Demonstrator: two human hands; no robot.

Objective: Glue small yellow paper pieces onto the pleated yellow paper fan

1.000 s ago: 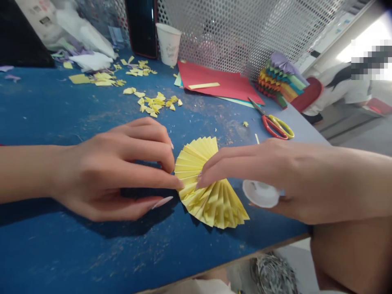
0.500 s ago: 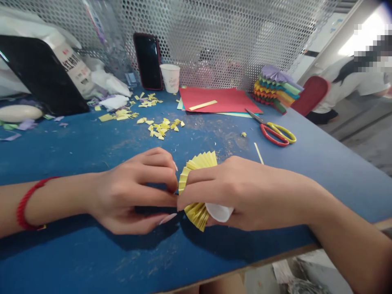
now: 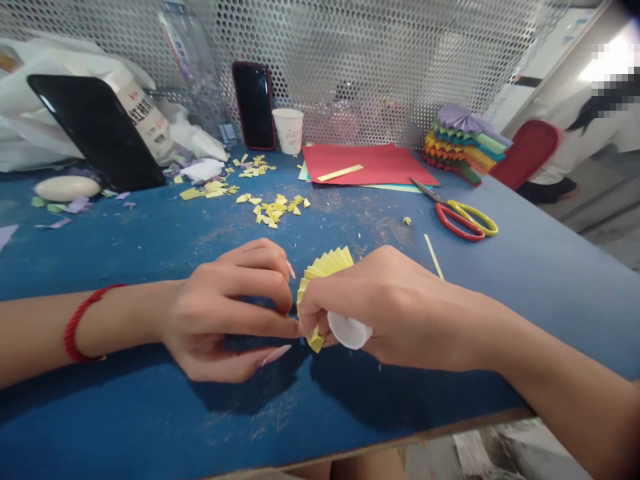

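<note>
Curled under my right hand (image 3: 395,307) is a white, round-ended tube (image 3: 350,331); its other end is hidden by the palm. The right fingertips bend down over a yellow pleated paper fan (image 3: 327,262), whose middle they cover. Part of the fan's folds shows again below the fingers. My left hand (image 3: 230,307), with a red cord bracelet (image 3: 83,323) on its wrist, lies just left of the fan. Its index finger reaches to the fan's edge and the right fingertips, while the thumb stays apart from the index with nothing visible between them.
Scissors (image 3: 465,217) lie at the right, near red paper (image 3: 370,160) and a stack of coloured pleated papers (image 3: 463,140). Yellow scraps (image 3: 275,212) are scattered ahead. A paper cup (image 3: 289,130), a phone (image 3: 254,105) and a dark tablet-like slab (image 3: 100,130) stand behind. A person sits at far right.
The right index finger has curled in more over the fan, and less of the fan's lower folds shows. The white tube has shifted slightly. The view has swung a little left.
</note>
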